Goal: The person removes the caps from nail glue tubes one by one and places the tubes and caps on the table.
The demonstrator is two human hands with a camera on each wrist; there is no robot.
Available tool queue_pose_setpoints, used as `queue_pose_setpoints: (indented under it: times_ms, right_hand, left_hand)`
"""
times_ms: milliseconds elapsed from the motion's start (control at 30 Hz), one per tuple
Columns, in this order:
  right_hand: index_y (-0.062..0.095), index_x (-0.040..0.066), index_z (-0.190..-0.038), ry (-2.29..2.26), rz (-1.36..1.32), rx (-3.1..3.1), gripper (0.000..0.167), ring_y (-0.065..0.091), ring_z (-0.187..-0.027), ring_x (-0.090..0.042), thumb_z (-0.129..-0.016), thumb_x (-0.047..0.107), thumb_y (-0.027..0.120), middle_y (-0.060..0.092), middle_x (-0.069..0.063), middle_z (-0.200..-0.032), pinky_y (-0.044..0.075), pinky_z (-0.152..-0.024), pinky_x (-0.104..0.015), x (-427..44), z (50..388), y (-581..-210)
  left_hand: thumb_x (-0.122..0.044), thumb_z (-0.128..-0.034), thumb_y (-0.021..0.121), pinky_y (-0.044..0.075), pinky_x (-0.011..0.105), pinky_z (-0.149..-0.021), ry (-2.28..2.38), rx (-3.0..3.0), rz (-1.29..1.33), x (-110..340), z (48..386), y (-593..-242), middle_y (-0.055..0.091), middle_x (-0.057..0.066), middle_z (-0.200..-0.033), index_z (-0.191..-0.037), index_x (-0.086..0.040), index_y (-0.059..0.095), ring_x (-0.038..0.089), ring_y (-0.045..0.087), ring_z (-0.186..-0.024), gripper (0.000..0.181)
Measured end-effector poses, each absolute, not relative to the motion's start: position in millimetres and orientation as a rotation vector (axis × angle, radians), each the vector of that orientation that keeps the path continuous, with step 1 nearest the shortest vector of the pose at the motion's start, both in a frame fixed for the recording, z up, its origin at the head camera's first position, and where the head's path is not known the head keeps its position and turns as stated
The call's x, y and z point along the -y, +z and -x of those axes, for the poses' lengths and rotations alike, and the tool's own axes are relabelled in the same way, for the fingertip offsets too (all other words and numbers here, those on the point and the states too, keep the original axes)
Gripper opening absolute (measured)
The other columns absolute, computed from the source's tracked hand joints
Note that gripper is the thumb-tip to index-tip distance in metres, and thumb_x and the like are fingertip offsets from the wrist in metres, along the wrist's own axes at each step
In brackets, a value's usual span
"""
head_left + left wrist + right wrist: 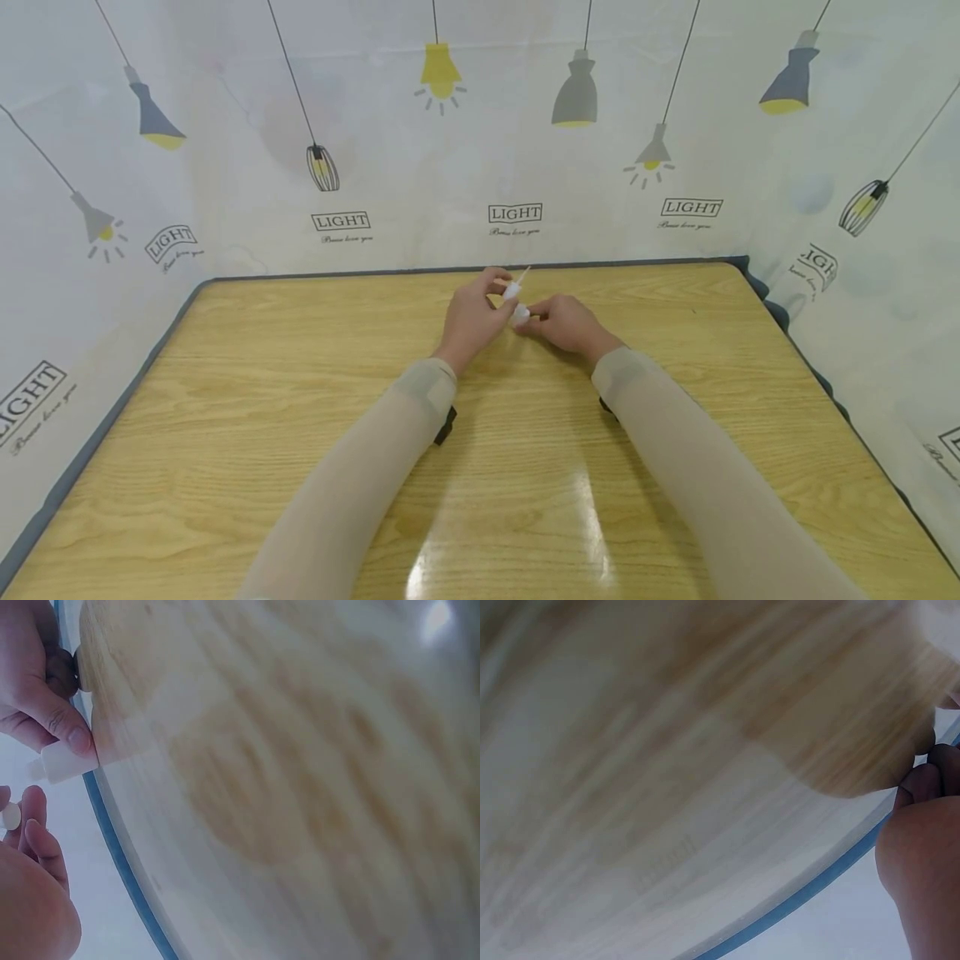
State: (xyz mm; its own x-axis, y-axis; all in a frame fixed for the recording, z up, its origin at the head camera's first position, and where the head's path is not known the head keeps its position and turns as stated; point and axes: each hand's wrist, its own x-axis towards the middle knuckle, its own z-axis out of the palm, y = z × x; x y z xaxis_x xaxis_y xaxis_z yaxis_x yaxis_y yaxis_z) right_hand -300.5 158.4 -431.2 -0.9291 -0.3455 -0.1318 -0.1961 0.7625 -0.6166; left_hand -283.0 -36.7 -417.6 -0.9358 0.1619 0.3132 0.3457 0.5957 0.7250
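In the head view, my left hand [474, 317] pinches a small white piece [512, 290] from which a thin pale stem [524, 274] sticks up and away. Close beside it, my right hand [567, 323] holds a small white bottle [521, 315] between thumb and fingers. The left wrist view shows the right thumb pressed on the translucent bottle [69, 760], its narrow neck pointing left. Below, the left fingers hold a white round end [11, 816], partly cut off by the frame. Only part of the right hand [922, 840] appears in the right wrist view; its grip is hidden there.
Both hands are over the far part of a wood-grain table [300, 400] with a dark edge. Behind it and at the sides hangs a pale cloth [420, 167] printed with lamps and lettering. Light glares off the table's near part.
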Motion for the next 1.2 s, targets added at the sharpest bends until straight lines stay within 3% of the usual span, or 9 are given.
queue_pose_setpoints:
  times_ms: [200,500,733,800,1000,1200]
  right_hand:
    - [0.073,0.019,-0.139,-0.916,0.419,-2.724,0.047,0.066,-0.128,-0.031,-0.1,0.046,0.073,0.074,-0.008,-0.136,0.051,-0.11,-0.051,-158,301,-432]
    - [0.071,0.019,-0.139,-0.928,0.393,-2.74,0.051,0.066,-0.12,-0.026,-0.098,0.049,0.075,0.076,-0.009,-0.133,0.052,-0.109,-0.048,-157,301,-434]
    - [0.072,0.019,-0.14,-0.945,0.379,-2.719,0.053,0.064,-0.132,-0.03,-0.098,0.052,0.073,0.071,-0.009,-0.141,0.049,-0.114,-0.05,-159,302,-435]
    - [0.072,0.019,-0.14,-0.942,0.382,-2.717,0.053,0.063,-0.135,-0.03,-0.099,0.052,0.073,0.07,-0.009,-0.143,0.049,-0.115,-0.051,-160,302,-436]
    - [0.072,0.019,-0.14,-0.944,0.381,-2.711,0.05,0.063,-0.114,-0.025,-0.1,0.049,0.072,0.072,-0.008,-0.14,0.051,-0.105,-0.046,-162,302,-436]
    - [0.072,0.019,-0.14,-0.95,0.373,-2.717,0.05,0.062,-0.113,-0.024,-0.099,0.049,0.073,0.073,-0.008,-0.139,0.051,-0.105,-0.046,-160,301,-434]
  left_hand:
    - [-0.019,-0.0997,0.075,0.046,0.023,-0.06,-1.296,2.61,0.4,38,282,-416,0.08,0.01,-0.119,-0.125,-0.014,0.066,0.018,0.066,-0.071,0.027]
    - [-0.027,-0.097,0.08,0.05,0.029,-0.071,-1.333,2.634,0.363,50,282,-421,0.077,0.005,-0.122,-0.112,-0.016,0.066,0.019,0.064,-0.078,0.024]
    - [-0.024,-0.0948,0.083,0.057,0.038,-0.092,-1.417,2.751,0.339,58,285,-424,0.076,0.005,-0.126,-0.128,-0.014,0.071,0.023,0.07,-0.107,0.037]
    - [-0.025,-0.0949,0.083,0.058,0.041,-0.094,-1.445,2.8,0.316,59,286,-425,0.075,0.005,-0.129,-0.127,-0.014,0.073,0.023,0.07,-0.107,0.036]
    - [-0.023,-0.0933,0.084,0.053,0.042,-0.101,-1.486,2.903,0.286,58,288,-428,0.072,0.006,-0.123,-0.117,-0.011,0.075,0.023,0.064,-0.109,0.028]
    - [-0.017,-0.0909,0.084,0.051,0.043,-0.104,-1.457,2.945,0.276,56,291,-428,0.072,0.003,-0.114,-0.109,-0.013,0.076,0.022,0.062,-0.106,0.021]
